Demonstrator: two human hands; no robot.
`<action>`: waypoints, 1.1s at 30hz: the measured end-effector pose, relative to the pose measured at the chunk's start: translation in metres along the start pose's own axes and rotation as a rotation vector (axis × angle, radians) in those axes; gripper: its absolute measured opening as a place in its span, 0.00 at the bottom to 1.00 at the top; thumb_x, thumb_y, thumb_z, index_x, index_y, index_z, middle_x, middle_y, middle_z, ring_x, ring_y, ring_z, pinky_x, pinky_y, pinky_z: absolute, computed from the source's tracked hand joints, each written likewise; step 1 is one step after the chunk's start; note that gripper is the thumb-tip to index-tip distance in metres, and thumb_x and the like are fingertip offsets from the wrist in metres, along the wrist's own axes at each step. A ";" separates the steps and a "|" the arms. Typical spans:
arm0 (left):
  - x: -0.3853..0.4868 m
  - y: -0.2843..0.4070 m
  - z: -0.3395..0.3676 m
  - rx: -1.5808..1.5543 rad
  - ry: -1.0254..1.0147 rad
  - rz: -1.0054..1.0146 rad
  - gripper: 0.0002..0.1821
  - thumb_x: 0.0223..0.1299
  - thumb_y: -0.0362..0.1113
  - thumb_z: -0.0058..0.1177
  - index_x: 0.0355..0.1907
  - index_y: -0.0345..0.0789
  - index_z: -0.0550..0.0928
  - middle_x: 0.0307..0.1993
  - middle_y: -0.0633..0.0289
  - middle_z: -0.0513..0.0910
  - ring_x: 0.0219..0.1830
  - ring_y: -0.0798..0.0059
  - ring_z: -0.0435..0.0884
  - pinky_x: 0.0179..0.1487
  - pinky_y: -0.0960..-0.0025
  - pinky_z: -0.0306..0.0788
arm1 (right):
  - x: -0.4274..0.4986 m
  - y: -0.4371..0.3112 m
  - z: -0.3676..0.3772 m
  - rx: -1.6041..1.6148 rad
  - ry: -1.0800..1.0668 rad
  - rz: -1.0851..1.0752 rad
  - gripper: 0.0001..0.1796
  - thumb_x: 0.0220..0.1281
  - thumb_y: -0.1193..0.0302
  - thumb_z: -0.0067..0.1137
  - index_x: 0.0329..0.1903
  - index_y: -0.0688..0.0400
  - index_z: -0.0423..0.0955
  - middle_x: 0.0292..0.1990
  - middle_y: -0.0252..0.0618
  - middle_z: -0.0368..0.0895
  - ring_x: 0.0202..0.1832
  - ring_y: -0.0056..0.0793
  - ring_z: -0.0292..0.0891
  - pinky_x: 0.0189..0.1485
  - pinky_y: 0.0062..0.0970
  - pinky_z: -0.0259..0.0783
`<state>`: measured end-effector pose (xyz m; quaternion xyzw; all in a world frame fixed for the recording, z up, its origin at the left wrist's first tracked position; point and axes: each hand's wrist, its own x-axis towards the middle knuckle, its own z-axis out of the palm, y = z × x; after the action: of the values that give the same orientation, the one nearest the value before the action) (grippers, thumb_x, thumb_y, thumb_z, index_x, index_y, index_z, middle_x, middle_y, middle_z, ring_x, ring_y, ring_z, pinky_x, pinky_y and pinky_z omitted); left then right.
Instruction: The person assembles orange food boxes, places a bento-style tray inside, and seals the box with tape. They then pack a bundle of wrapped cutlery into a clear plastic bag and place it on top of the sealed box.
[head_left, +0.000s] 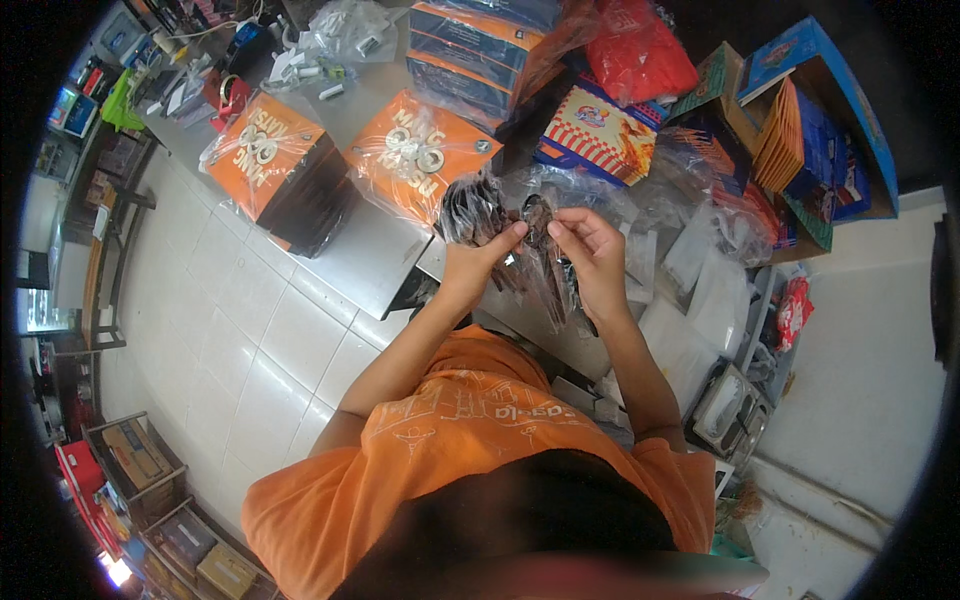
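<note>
My left hand (472, 266) grips a thick bundle of black plastic cutlery (472, 206), probably spoons, with clear film about it. Between my two hands is a separate black spoon-like piece (537, 214) in a clear wrapper. My right hand (596, 259) pinches its edge between thumb and forefinger, while my left thumb reaches to its other side. Handles hang below in crinkled clear plastic (551, 292). Glare on the film hides how many pieces there are. Just beyond my left hand stands an orange-topped stack of boxes (424, 150) in clear plastic.
Another wrapped orange-and-black stack (277, 172) stands near the metal table edge (367, 277). Behind are more wrapped boxes (465, 67), a striped food box (600, 131) and a red plastic bag (637, 52). An open carton (855, 127) and clear bags (712, 300) lie to the right.
</note>
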<state>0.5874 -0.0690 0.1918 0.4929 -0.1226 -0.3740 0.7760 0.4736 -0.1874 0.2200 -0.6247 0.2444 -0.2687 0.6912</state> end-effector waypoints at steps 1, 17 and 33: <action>0.001 -0.001 -0.001 -0.009 -0.006 -0.010 0.16 0.50 0.33 0.71 0.40 0.32 0.81 0.32 0.65 0.82 0.31 0.79 0.79 0.39 0.75 0.73 | 0.000 -0.001 0.001 -0.017 0.022 -0.009 0.06 0.64 0.77 0.60 0.42 0.63 0.77 0.36 0.31 0.81 0.38 0.15 0.73 0.43 0.17 0.68; -0.012 -0.016 -0.015 0.115 -0.238 -0.180 0.24 0.52 0.39 0.70 0.49 0.33 0.78 0.40 0.67 0.80 0.42 0.79 0.77 0.45 0.74 0.72 | -0.005 0.029 0.021 -0.397 0.116 -0.230 0.14 0.53 0.70 0.68 0.41 0.58 0.74 0.39 0.34 0.76 0.44 0.27 0.73 0.49 0.27 0.67; -0.003 -0.018 -0.051 -0.134 0.054 -0.062 0.09 0.57 0.30 0.61 0.29 0.35 0.73 0.21 0.66 0.72 0.23 0.78 0.70 0.32 0.72 0.66 | 0.014 0.140 -0.193 -0.776 0.334 0.020 0.11 0.59 0.77 0.61 0.45 0.64 0.77 0.36 0.38 0.83 0.36 0.24 0.79 0.37 0.24 0.73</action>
<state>0.6052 -0.0371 0.1522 0.4534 -0.0613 -0.3918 0.7982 0.3628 -0.3279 0.0609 -0.7841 0.4424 -0.2476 0.3581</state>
